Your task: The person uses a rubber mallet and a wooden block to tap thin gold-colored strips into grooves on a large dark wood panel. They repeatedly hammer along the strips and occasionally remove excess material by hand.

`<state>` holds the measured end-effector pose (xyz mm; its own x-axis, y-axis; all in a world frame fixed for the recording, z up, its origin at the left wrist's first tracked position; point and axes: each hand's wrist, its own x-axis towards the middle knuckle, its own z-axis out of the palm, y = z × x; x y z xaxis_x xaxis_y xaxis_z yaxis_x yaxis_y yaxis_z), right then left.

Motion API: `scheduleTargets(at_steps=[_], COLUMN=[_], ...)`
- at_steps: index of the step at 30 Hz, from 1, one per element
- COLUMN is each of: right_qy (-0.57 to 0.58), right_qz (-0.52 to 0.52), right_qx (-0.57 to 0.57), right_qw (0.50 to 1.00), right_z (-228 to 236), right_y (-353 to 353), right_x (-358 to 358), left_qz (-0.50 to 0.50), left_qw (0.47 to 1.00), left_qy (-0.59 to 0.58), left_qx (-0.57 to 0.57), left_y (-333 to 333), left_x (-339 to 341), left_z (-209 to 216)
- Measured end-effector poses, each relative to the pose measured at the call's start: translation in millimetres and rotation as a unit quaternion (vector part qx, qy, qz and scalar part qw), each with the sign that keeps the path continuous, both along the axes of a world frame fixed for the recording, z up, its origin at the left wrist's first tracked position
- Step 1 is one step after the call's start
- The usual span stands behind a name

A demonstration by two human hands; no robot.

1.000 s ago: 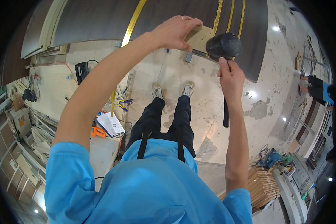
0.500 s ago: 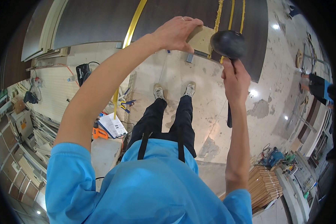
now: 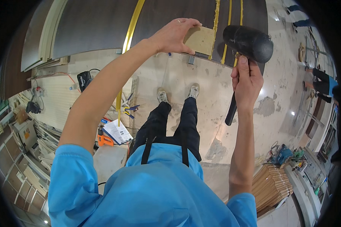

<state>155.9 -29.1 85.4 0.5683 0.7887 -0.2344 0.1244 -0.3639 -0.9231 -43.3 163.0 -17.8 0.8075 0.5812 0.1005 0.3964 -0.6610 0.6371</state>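
My left hand (image 3: 177, 36) grips a tan wooden block (image 3: 200, 40) by its left side, thumb at the near edge and fingers at the far edge. The block lies on a dark brown panel (image 3: 170, 17), its right side against a yellow strip (image 3: 215, 22) with a ragged edge. In my right hand (image 3: 247, 81) is a rubber mallet (image 3: 250, 41), fingers closed round its black handle. The mallet's head is raised to the right of the block, apart from it. Two thinner yellow strips run along the panel beneath the mallet.
More panels (image 3: 87, 22) stretch to the left, a yellow band (image 3: 133, 22) crossing them. An orange tool (image 3: 105, 140) and a clipboard (image 3: 118, 131) rest at lower left. Stacked wooden strips (image 3: 272, 189) stand at lower right. Another person (image 3: 322, 82) is at the far right.
The mallet has swung right, away from the block, with my right hand. My left hand still holds the block against the yellow strip.
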Motion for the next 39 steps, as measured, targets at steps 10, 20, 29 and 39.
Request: scheduleTargets(at_steps=[10, 20, 29, 39], right_qy=[-0.017, -0.004, -0.139, -0.128], right_qz=[-0.026, -0.019, 0.075, 0.083], right_qx=[-0.041, 0.006, -0.115, -0.108], right_qw=[0.999, 1.000, 0.981, 0.982], right_z=[0.6, 0.4, -21.0, -29.5], right_y=[-7.6, -12.1, 3.0, 12.6], right_x=[-12.6, -12.6, 3.2, -0.3], left_qz=[-0.006, -0.019, -0.017, -0.016], left_qw=[0.998, 0.998, 1.000, 0.999], left_qy=[-0.058, -0.040, -0.018, -0.029], left_qx=[0.039, 0.041, 0.017, -0.005], left_y=[-0.6, -1.3, 0.4, 6.0], left_x=[-9.5, 10.4, 13.0, 10.9], left_z=[-10.0, -8.4, -1.2, 1.7])
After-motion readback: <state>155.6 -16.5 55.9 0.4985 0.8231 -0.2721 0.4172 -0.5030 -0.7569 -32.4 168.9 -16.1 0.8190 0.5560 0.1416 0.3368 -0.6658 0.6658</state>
